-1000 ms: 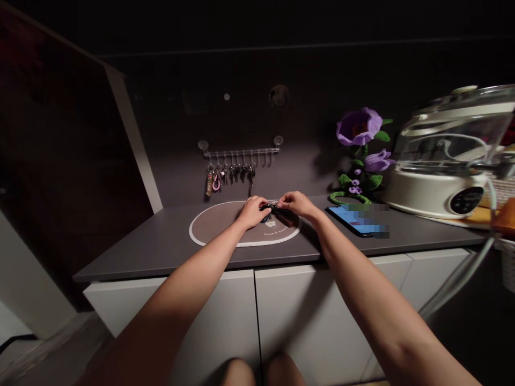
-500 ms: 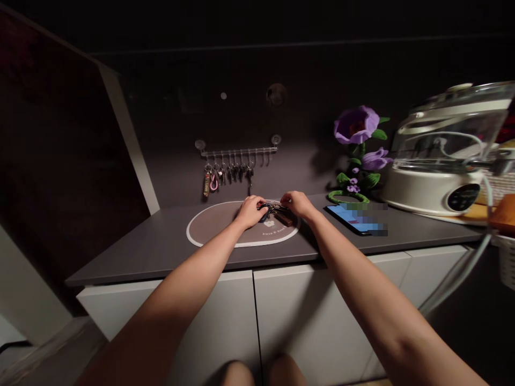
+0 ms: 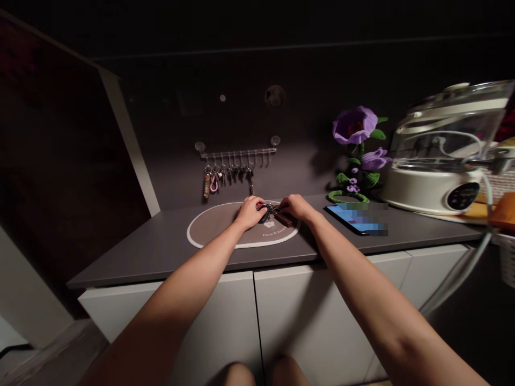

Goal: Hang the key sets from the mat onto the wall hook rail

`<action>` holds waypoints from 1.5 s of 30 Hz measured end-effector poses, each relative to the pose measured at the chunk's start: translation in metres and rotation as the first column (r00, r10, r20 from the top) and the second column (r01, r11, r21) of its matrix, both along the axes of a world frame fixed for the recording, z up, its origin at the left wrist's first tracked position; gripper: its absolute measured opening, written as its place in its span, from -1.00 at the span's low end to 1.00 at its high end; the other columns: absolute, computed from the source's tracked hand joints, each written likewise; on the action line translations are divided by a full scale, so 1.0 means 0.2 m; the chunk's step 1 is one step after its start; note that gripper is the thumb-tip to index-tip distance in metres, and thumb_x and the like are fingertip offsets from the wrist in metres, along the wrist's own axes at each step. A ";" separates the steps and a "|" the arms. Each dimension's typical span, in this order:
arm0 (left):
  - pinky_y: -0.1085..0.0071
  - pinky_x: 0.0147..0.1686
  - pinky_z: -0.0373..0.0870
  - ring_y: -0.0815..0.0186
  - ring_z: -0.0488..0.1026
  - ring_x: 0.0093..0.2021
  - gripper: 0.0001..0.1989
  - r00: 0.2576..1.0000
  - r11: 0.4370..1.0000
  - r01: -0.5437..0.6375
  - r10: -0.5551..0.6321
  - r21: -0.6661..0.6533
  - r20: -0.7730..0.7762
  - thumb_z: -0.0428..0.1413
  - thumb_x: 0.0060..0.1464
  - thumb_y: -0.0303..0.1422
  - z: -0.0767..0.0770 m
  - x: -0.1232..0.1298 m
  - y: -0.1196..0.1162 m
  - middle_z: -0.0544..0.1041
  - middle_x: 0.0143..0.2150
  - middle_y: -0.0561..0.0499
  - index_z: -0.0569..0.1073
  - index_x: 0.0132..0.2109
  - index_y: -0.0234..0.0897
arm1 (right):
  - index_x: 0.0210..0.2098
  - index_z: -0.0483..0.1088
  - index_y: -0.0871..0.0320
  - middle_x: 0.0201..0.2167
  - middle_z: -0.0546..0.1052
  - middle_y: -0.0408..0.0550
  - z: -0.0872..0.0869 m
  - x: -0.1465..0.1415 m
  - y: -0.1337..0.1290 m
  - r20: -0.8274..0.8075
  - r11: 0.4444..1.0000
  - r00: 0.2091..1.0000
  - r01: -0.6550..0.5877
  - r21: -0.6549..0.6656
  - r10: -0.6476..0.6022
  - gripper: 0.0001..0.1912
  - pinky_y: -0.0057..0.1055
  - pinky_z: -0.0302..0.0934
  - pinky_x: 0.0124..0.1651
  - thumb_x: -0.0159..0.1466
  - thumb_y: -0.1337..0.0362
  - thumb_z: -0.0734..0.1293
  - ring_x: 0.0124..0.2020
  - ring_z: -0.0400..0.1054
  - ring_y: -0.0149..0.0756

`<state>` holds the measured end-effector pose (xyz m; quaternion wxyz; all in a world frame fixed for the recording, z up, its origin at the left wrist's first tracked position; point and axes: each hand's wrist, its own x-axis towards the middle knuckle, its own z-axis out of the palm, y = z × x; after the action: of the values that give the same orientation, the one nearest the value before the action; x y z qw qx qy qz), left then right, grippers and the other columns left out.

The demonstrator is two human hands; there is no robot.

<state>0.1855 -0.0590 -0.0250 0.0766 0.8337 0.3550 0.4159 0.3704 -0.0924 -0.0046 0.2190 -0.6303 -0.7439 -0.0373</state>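
Mid-frame, the left hand (image 3: 250, 213) and right hand (image 3: 298, 207) are seemingly sorting a key bunch (image 3: 272, 209), grips unclear; the next move is needing careful pinching.

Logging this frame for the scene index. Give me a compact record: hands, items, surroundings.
left hand: at the left end of a key bunch, touching it; grip unclear
right hand: fingertips at the bunch's right end; grip unclear
brown piece: on the mat, beside the right hand
mat: oval, brown, pale rim, on a dark counter
wall: clear hook rail, keys on several hooks
right side: lit phone, purple flowers, white appliance
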 end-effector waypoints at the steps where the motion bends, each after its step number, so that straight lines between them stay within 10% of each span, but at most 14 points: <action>1: 0.36 -0.06 0.26 0.28 0.33 -0.13 -0.82 1.000 1.000 -0.005 0.005 0.003 0.003 0.08 -0.08 -0.39 0.00 0.00 0.00 0.43 -0.22 -0.05 0.44 -0.26 -0.29 | -0.40 0.53 0.17 -0.48 0.53 -0.07 0.00 0.01 0.01 0.005 1.000 1.000 -0.010 0.004 0.010 -0.85 -0.55 0.06 -0.39 0.02 0.35 0.33 -0.45 0.31 -0.39; 31: 0.32 -0.09 0.26 0.27 0.35 -0.18 -0.87 0.989 0.991 -0.025 0.005 0.135 0.147 0.03 -0.04 -0.43 0.02 -0.02 0.02 0.46 -0.25 -0.05 0.45 -0.30 -0.28 | -0.41 0.46 0.28 -0.41 0.52 0.03 0.05 -0.06 -0.04 -0.308 0.957 0.951 0.084 0.276 0.005 -0.81 -0.54 0.10 -0.32 0.14 0.37 0.21 -0.39 0.34 -0.39; 45: 0.36 -0.13 0.25 0.30 0.35 -0.20 -0.79 0.991 0.978 -0.032 0.004 0.207 0.135 -0.08 0.12 -0.37 0.06 -0.05 0.01 0.47 -0.28 -0.04 0.44 -0.32 -0.26 | -0.49 0.43 0.26 -0.53 0.48 -0.07 0.01 -0.07 0.04 -0.697 0.952 0.698 0.076 0.297 0.162 -0.74 -0.48 0.10 -0.40 0.05 0.16 0.28 -0.52 0.24 -0.43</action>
<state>0.1758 -0.0568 -0.0124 0.0086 0.8043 0.3109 0.5063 0.3572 -0.0852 -0.0027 0.5849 -0.5359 -0.6002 0.1016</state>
